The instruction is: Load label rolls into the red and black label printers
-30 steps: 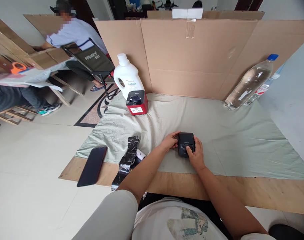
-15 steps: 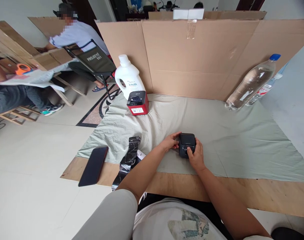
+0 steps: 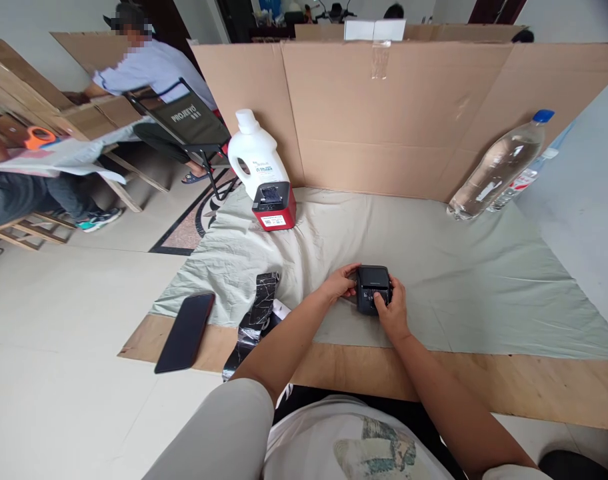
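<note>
Head view shows us both hands on a small black box-shaped device (image 3: 373, 288) resting on the pale green cloth (image 3: 459, 267), near the front edge of the plywood board (image 3: 534, 387). Our left hand (image 3: 340, 283) curls its fingers against the device's left side; our right hand (image 3: 393, 310) cups the right side, thumb pressed on what look like small buttons. A red and black box-shaped printer (image 3: 274, 205) sits at the cloth's far left corner.
</note>
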Tool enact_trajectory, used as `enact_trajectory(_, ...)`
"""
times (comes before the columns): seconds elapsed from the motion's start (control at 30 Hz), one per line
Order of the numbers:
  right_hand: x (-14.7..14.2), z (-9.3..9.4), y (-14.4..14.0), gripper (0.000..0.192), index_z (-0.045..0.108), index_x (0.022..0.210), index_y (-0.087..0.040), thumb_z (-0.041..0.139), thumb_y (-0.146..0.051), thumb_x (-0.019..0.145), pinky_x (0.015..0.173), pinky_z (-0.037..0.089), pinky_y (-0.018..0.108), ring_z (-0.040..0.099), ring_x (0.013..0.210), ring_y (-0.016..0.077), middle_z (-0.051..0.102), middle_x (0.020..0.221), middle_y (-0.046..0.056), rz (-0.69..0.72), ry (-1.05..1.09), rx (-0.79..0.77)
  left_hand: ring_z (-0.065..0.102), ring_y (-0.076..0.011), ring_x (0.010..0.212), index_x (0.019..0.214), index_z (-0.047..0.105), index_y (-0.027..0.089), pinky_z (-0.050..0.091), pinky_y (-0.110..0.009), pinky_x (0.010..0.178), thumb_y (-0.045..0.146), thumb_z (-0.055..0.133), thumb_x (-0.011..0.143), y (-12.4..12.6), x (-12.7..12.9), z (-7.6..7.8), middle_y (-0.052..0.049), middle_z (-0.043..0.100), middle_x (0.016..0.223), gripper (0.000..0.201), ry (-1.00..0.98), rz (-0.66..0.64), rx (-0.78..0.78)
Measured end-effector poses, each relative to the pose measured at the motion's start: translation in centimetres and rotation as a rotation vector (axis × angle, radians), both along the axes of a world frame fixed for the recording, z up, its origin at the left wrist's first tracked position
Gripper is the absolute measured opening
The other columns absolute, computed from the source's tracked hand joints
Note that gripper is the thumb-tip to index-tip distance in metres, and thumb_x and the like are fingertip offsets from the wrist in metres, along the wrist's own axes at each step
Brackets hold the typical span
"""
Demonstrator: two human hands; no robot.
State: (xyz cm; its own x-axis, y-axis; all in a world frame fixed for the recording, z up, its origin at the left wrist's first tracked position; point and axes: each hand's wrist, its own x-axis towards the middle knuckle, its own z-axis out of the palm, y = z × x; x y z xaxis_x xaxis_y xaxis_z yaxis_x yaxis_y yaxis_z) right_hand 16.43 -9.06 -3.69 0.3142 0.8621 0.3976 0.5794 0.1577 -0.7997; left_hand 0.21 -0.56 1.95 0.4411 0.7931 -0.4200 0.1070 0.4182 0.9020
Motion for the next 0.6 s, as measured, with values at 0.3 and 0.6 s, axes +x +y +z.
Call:
enact_trajectory(0.3,0.2,0.3,-0.1,0.056,0.044,0.138,-0.021,0.054,-0.043,0.087,0.106,0.042,0.052,0.049,0.121,0.0268,0.052,0.129,0.013,0.027,0.018,0.016,0.051,0.0005,0.048,0.137,0.052,0.027,0.038,-0.015,0.040,0.002,0.055,0.070,-0.1,-0.1,-0.2,-0.008,0.045,0.150,0.072,-0.011,0.011,0.025)
enact_trajectory(0.6,0.2,-0.1,0.0,0.065,0.029,0.151,-0.025,0.045,-0.049,0.093,0.111,0.036,0.057,0.041,0.133,0.0288,0.043,0.142,0.014,0.104,-0.048,-0.009,0.054,-0.0074,0.060,0.130,0.053,0.019,0.046,-0.023,0.059,0.015,0.066,0.072,-1.3,0.8,0.1,-0.007,0.065,0.111,0.059,0.227,0.176,0.350)
